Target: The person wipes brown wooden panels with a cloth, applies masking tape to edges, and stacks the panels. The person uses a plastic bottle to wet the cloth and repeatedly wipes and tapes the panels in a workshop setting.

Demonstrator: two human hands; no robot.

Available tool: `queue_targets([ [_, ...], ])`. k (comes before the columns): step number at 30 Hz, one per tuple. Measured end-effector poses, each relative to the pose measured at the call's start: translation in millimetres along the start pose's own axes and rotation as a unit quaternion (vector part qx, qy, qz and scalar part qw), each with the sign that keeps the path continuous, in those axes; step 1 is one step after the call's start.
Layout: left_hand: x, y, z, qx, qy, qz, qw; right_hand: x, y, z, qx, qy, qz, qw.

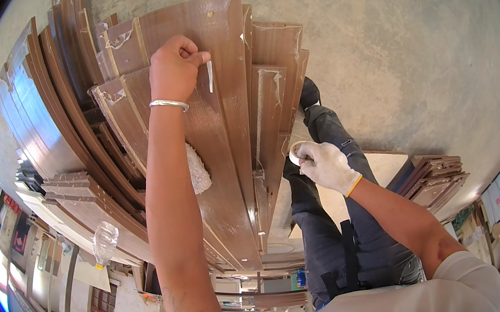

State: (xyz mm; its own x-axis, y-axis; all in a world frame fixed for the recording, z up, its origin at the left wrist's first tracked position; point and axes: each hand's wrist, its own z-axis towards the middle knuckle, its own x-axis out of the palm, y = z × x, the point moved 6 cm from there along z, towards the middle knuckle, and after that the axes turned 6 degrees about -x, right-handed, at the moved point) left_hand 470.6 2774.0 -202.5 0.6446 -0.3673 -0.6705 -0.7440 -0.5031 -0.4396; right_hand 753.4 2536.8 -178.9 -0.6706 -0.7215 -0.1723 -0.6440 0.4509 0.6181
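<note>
My left hand (177, 68), bare and with a silver bangle at the wrist, is closed in a pinch. A short white strip of tape (210, 77) hangs from its thumb and fingertip, over the brown wooden panels (204, 115). To the right, in front of my legs, my right hand (328, 166) wears a white knit glove with a yellow cuff. Its fingers are wrapped round a roll of tape (294, 152), partly hidden by the glove. A white fluffy pad or cloth (198, 171) lies on the panels, partly behind my left forearm.
More brown boards (48, 112) lean in stacks at the left, some with torn plastic film. A clear bottle with a yellow cap (105, 243) lies on the left-hand boards. Concrete floor (386, 45) spreads to the right, with a small stack of panels (433, 180) beyond my legs.
</note>
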Motion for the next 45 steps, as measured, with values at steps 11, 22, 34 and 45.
queue_targets([
  [11,8.8,20.0,-60.1,0.039,-0.106,0.161,0.981,10.1,-8.1,-9.2,0.007,0.007,-0.019,1.0],
  [22,14.1,50.5,-91.4,-0.092,-0.084,0.107,0.986,46.4,-22.0,-17.9,0.113,0.077,0.119,0.983],
  [34,21.6,46.7,-144.7,-0.039,-0.073,0.05,0.995,17.5,37.8,2.6,-0.028,0.051,0.489,0.87],
  [45,17.8,-10.6,-283.2,0.106,-0.072,-0.203,0.971,8.3,99.3,-29.9,-0.037,0.088,0.292,0.952],
])
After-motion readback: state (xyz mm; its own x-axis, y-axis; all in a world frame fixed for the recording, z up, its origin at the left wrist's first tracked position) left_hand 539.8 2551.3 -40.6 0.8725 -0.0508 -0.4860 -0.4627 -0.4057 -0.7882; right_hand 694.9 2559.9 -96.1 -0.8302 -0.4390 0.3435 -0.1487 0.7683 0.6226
